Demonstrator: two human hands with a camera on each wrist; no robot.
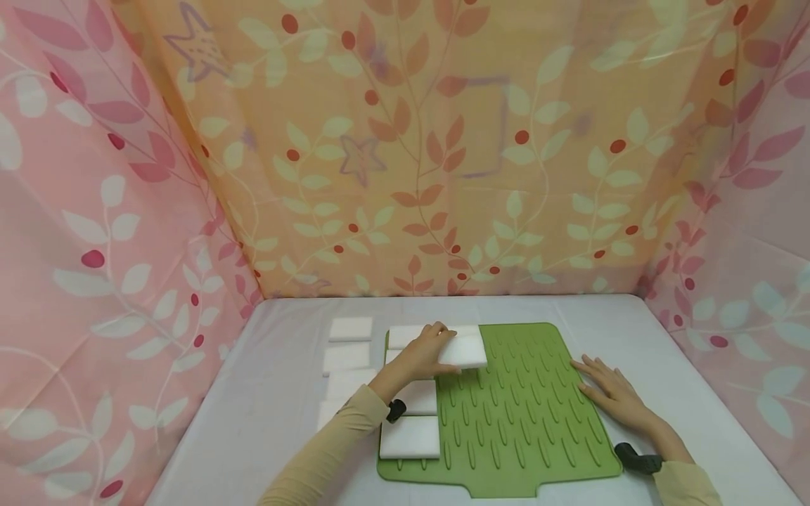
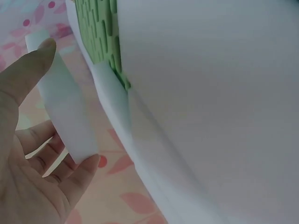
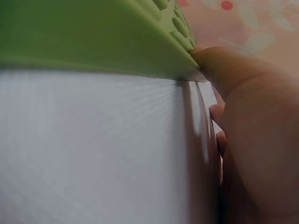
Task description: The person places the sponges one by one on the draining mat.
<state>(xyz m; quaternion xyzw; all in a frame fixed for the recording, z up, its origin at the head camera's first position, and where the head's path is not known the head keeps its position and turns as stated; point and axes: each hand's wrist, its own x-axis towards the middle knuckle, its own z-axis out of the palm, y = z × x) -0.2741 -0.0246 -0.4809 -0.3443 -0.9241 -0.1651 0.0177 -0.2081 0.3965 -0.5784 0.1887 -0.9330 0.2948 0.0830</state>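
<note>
My left hand (image 1: 420, 355) pinches a white sponge block (image 1: 467, 353) between thumb and fingers, over the upper part of a green ridged mat (image 1: 525, 414). In the left wrist view the thumb presses one end of this sponge (image 2: 70, 105) and the fingertips the other. More white sponges lie in a column along the mat's left side, the nearest sponge (image 1: 410, 438) in plain sight; the left hand and forearm partly cover others. My right hand (image 1: 614, 395) rests at the mat's right edge with fingers extended. Its thumb (image 3: 219, 63) touches the mat's rim in the right wrist view.
Left of the mat, several white sponges (image 1: 351, 328) lie in a row on the white-covered table (image 1: 253, 429), some partly behind the left forearm. Flower-patterned curtains (image 1: 418, 154) stand at the back and both sides. A tab sticks out of the mat's front edge.
</note>
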